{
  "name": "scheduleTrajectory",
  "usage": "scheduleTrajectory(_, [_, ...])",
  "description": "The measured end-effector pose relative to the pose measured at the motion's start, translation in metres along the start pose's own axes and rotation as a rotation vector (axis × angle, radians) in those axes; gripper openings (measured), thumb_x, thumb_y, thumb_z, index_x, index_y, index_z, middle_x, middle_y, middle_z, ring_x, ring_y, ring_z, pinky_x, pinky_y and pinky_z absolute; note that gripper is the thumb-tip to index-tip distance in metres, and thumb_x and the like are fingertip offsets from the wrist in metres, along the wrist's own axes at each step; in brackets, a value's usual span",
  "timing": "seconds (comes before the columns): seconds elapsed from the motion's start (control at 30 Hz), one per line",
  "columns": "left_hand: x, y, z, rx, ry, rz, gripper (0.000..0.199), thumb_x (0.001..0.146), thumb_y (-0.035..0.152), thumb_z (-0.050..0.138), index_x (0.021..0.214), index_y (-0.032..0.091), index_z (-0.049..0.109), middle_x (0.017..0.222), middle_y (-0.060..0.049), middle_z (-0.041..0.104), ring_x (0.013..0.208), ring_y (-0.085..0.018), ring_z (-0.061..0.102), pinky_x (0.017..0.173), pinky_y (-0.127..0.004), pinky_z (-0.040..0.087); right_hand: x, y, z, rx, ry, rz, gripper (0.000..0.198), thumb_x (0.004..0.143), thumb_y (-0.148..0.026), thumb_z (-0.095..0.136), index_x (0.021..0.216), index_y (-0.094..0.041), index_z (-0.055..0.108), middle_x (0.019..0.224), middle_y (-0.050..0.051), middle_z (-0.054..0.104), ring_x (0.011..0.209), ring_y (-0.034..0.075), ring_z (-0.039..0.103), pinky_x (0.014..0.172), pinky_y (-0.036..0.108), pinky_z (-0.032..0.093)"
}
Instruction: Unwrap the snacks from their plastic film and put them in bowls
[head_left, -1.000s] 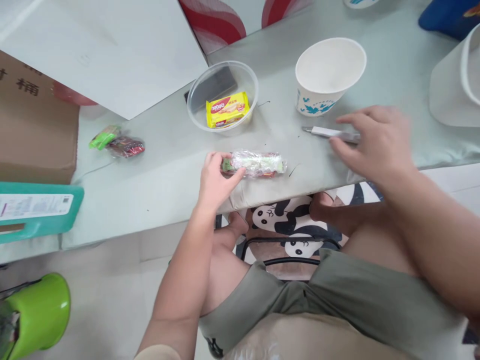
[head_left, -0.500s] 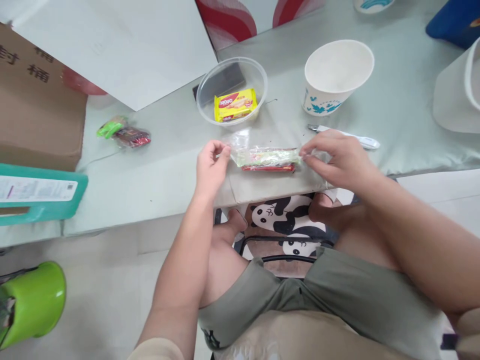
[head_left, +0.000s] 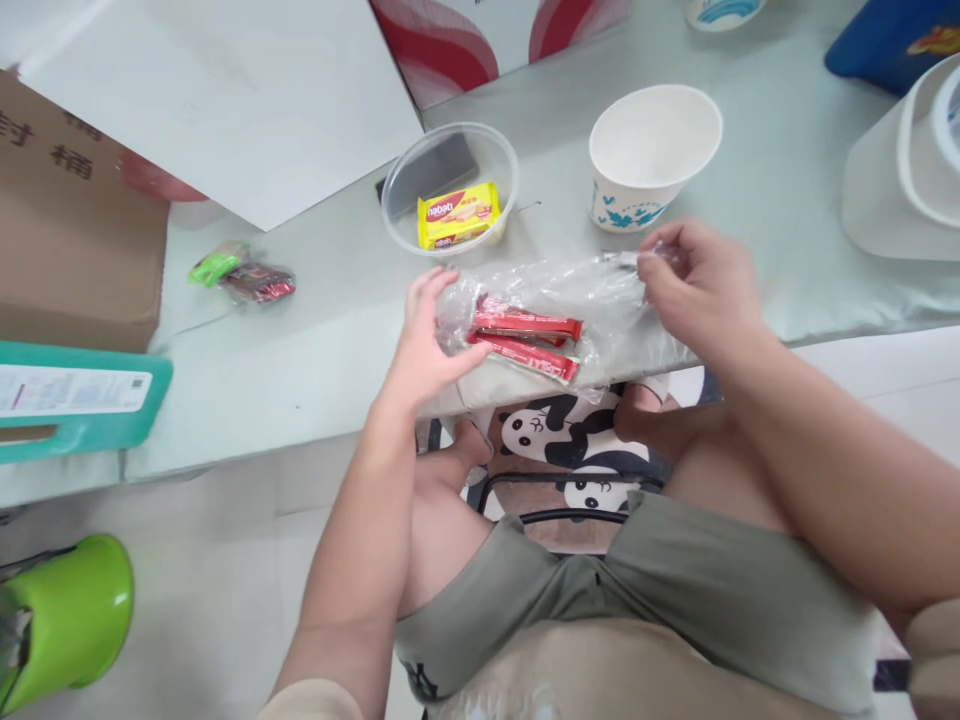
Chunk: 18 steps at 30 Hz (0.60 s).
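My left hand [head_left: 421, 340]: thumb spread wide, touching clear bag [head_left: 544, 280].
My right hand [head_left: 705, 285]: pinched on its right end.
Metal tip [head_left: 619, 259]: blurred through film, rest hidden.

Red packets [head_left: 525, 323] show through a clear bag [head_left: 551, 280] on the pale grey-green bench [head_left: 337, 340]. From them, a bright yellow packet [head_left: 459, 216] with a red-and-white label lies at eleven o'clock, and a white cup [head_left: 651, 165] with a turquoise leaf pattern at one. A black-and-white panda print [head_left: 540, 433] is at five, a lime-green bin [head_left: 82, 610] at eight, a teal package [head_left: 90, 420] at nine.
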<state>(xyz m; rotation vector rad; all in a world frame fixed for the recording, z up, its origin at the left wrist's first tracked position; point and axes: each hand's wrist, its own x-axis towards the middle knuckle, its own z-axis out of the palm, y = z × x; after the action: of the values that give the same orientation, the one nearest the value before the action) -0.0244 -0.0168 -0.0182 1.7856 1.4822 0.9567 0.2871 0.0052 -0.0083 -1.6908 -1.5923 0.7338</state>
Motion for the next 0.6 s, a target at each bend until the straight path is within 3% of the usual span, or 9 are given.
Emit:
scheduleTrajectory(0.03, [0.0,0.0,0.002,0.058,-0.022,0.01,0.078,0.059,0.052,0.091,0.128,0.028,0.061,0.153,-0.012,0.046,0.143,-0.035,0.044,0.104,-0.042,0.049,0.001,-0.001,0.0,0.008,0.05,-0.016,0.017,0.093,-0.035,0.054,0.103,-0.024,0.062,0.096,0.009,0.068,0.077,0.021,0.062,0.067,0.035,0.048])
scheduleTrajectory(0.1, [0.002,0.001,0.005,0.138,0.026,-0.002,0.054,0.069,0.047,0.085,0.116,0.025,0.067,0.146,-0.012,0.052,0.136,-0.033,0.051,0.101,-0.041,0.051,-0.002,-0.006,-0.001,-0.023,0.214,-0.097,0.02,0.092,-0.03,0.053,0.109,-0.022,0.06,0.116,0.016,0.066,0.093,0.024,0.065,0.076,0.038,0.052])
scheduleTrajectory(0.17, [0.006,0.001,0.007,0.175,0.14,-0.033,0.029,0.081,0.043,0.074,0.099,0.021,0.07,0.131,-0.012,0.06,0.123,-0.028,0.059,0.093,-0.037,0.053,-0.011,-0.014,0.001,-0.111,0.311,-0.244,0.021,0.091,-0.024,0.05,0.108,-0.021,0.061,0.117,0.018,0.065,0.106,0.028,0.063,0.088,0.042,0.052])
scheduleTrajectory(0.2, [0.007,0.001,0.008,0.181,0.201,-0.038,0.023,0.085,0.042,0.07,0.093,0.02,0.069,0.124,-0.011,0.062,0.117,-0.027,0.061,0.09,-0.036,0.054,-0.017,-0.02,0.005,-0.157,0.265,-0.331,0.021,0.092,-0.023,0.047,0.105,-0.022,0.063,0.113,0.017,0.066,0.108,0.028,0.063,0.092,0.043,0.051])
scheduleTrajectory(0.27, [0.01,0.003,0.009,0.167,0.296,-0.02,0.021,0.09,0.042,0.066,0.087,0.021,0.066,0.116,-0.01,0.066,0.113,-0.025,0.062,0.089,-0.033,0.053,-0.029,-0.029,0.018,-0.226,0.007,-0.477,0.026,0.094,-0.023,0.042,0.103,-0.025,0.066,0.104,0.013,0.069,0.104,0.028,0.063,0.092,0.045,0.05])
scheduleTrajectory(0.3, [0.012,0.004,0.01,0.15,0.331,-0.008,0.023,0.091,0.043,0.064,0.088,0.021,0.064,0.115,-0.01,0.067,0.112,-0.024,0.063,0.089,-0.032,0.052,-0.034,-0.033,0.026,-0.25,-0.153,-0.525,0.03,0.095,-0.024,0.041,0.107,-0.025,0.068,0.107,0.012,0.07,0.104,0.029,0.063,0.091,0.045,0.049])
scheduleTrajectory(0.37, [0.013,0.007,0.012,0.106,0.389,-0.006,0.028,0.095,0.049,0.06,0.09,0.022,0.062,0.112,-0.007,0.069,0.108,-0.021,0.064,0.087,-0.031,0.052,-0.039,-0.04,0.044,-0.31,-0.335,-0.558,0.036,0.097,-0.027,0.042,0.122,-0.023,0.067,0.124,0.014,0.068,0.111,0.031,0.061,0.093,0.046,0.046])
scheduleTrajectory(0.47, [0.015,0.009,0.013,0.053,0.485,-0.041,0.037,0.098,0.059,0.052,0.094,0.022,0.057,0.103,-0.004,0.069,0.097,-0.018,0.065,0.078,-0.029,0.053,-0.038,-0.049,0.061,-0.434,-0.396,-0.503,0.053,0.095,-0.036,0.049,0.144,-0.018,0.054,0.139,0.017,0.062,0.118,0.035,0.058,0.093,0.045,0.042])
scheduleTrajectory(0.6, [0.02,0.007,0.011,0.053,0.589,-0.024,0.041,0.1,0.064,0.046,0.096,0.023,0.049,0.087,0.001,0.064,0.076,-0.013,0.062,0.069,-0.029,0.05,-0.038,-0.06,0.065,-0.563,-0.501,-0.436,0.063,0.091,-0.036,0.053,0.15,-0.016,0.046,0.13,0.018,0.067,0.112,0.035,0.06,0.082,0.04,0.04])
